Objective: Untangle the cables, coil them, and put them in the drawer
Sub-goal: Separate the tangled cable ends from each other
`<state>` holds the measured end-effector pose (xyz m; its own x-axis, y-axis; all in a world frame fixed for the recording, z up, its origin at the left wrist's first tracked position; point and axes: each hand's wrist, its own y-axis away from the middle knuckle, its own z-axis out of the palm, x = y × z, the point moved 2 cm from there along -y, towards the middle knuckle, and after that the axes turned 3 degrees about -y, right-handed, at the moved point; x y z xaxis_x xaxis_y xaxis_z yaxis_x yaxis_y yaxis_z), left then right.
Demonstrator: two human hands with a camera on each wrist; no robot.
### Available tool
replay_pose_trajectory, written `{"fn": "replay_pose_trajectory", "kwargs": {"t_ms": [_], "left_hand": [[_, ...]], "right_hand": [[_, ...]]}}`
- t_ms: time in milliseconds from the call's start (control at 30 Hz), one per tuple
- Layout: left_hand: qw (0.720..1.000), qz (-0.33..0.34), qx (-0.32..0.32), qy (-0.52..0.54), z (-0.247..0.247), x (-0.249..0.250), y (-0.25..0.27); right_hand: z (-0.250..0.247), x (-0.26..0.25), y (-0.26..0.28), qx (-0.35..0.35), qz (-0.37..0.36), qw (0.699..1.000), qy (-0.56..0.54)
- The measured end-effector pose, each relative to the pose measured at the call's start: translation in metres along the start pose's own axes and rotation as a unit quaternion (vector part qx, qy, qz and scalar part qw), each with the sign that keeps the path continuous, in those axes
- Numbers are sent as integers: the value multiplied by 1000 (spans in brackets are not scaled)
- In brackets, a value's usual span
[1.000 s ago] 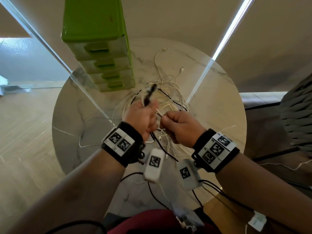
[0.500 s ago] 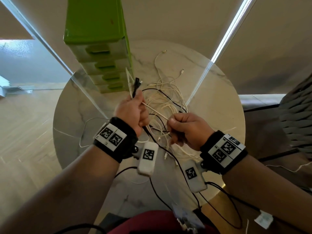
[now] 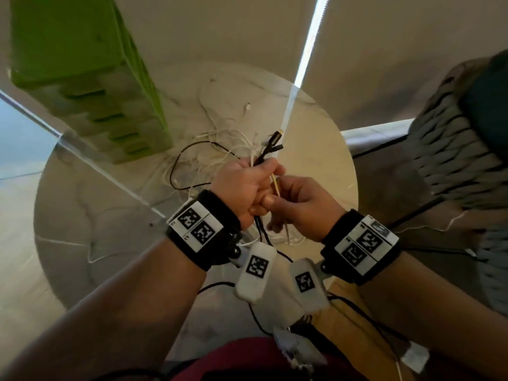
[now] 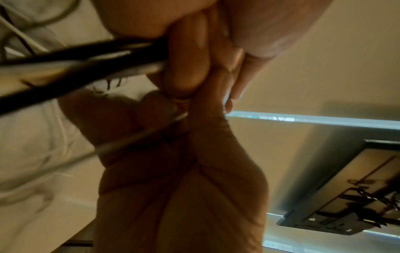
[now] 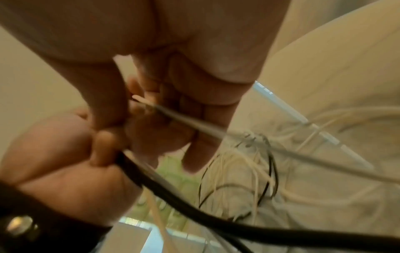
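Above the near edge of a round marble surface (image 3: 82,243), a left hand (image 3: 242,188) grips black cables (image 3: 270,149), fingers curled round them, plug ends jutting up. Touching it, the right hand (image 3: 302,204) pinches a pale cable (image 3: 275,182). Beyond, a loose tangle of white cables (image 3: 220,149) lies mid-surface. A green drawer unit (image 3: 90,86) stands at the far left edge; beige blinds (image 3: 220,28) hang behind.

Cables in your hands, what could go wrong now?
The left hand grips the black cable, which still runs into the heap of white cables; pulling might tighten the knots. The right hand pinches a thin white cable; it could slip free. A tug might drag the heap across the table.
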<state>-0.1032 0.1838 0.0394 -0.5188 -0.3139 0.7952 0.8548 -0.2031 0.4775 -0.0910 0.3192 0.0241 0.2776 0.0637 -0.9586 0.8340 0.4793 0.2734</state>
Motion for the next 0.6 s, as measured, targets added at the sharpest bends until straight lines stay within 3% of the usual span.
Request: {"fn": "replay_pose_trajectory", "kwargs": {"t_ms": [100,200,367,600], "left_hand": [[1000,-15,-23,-15,16,3,-13],[999,-36,-4,-24,30,6,-22],[992,-97,-79,-12,78,-4,-26],[985,-129,-118,-14,132,-36,-33]], "right_hand": [[-39,10,29,98,31,995,0],[-98,35,78,169,137,975,44],[-141,67,128,127,346,888,274],[-125,82,108,134,305,861,385]]}}
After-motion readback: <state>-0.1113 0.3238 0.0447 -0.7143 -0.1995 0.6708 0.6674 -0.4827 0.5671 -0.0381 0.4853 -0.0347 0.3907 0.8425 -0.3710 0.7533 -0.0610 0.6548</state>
